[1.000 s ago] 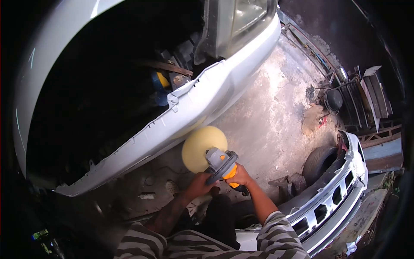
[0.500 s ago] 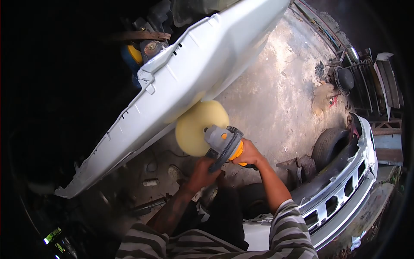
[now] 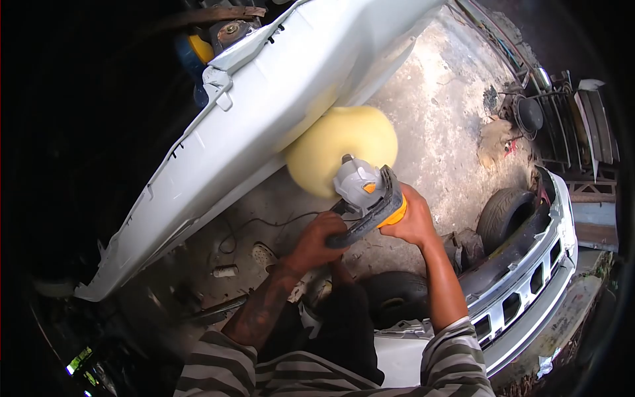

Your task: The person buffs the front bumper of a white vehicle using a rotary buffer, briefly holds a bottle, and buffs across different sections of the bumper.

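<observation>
Both hands hold a grey and orange power polisher [image 3: 360, 185] with a large round yellow pad [image 3: 342, 142], whose edge is blurred. My left hand [image 3: 316, 239] is wrapped round the left end of its black loop handle [image 3: 370, 225]. The orange rear body is gripped by my right hand [image 3: 411, 215]. The pad's upper left edge lies against or very near the lower side of a white car bumper [image 3: 264, 106]; contact cannot be told for certain. A yellowish patch shows on the bumper beside the pad.
Another white bumper with a grille [image 3: 522, 298] lies at the lower right, beside a tyre [image 3: 506, 215]. A second tyre [image 3: 395, 294] is near my legs. A cable [image 3: 264, 223], a white cylinder [image 3: 225, 271] and a clog [image 3: 263, 255] are on the floor. Metal parts stand far right.
The polisher and both hands have moved up and right, nearer the camera. Relative to the view, the white bumper has shifted left and up. Both hands have kept their grip.
</observation>
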The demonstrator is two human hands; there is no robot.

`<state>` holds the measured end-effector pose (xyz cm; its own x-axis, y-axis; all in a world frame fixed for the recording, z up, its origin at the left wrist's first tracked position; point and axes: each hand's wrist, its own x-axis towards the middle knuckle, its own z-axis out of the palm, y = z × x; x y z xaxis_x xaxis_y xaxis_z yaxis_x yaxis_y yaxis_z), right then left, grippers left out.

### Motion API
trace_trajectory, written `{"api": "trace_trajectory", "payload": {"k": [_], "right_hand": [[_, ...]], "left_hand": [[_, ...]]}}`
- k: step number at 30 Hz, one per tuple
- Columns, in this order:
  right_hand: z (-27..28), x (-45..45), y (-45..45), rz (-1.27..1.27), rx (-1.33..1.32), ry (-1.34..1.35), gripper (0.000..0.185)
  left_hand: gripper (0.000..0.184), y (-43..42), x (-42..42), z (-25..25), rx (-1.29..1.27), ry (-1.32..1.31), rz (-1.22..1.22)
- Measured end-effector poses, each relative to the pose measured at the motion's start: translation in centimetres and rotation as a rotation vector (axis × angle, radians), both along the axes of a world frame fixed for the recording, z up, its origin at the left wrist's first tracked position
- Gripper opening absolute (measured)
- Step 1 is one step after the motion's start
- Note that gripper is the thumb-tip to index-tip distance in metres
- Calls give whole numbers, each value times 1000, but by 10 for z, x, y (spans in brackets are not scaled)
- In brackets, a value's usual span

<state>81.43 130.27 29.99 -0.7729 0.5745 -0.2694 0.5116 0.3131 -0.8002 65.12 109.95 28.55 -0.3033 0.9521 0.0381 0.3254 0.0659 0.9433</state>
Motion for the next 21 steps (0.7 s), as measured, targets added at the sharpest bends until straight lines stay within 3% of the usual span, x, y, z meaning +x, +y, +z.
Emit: {"api": "trace_trajectory", "payload": {"k": [6,10,12,14,16,19,21], "right_hand": [[25,-2,4,43,84,-51,81],[5,-2,4,66,-13,-96,72],[-6,-3,-2,-5,-316,-102,65],[-21,-4,-12,-7,-363,-92,63],[-32,-8,-25,-18,-410,-82,60],[-40,-17,-48,29,-484,-59,60],[-33,-27,-65,84,-474,-74,61]], "left_hand": [[23,4,3,11,56,-57,-58],[19,3,7,3,-37,-118,-28],[20,-1,11,-2,-57,-105,35],[22,-9,13,-6,-75,-95,90],[24,-19,10,-7,-288,-219,141],[24,-51,19,-12,-152,-22,349],[27,-75,18,5,-237,-80,352]]}}
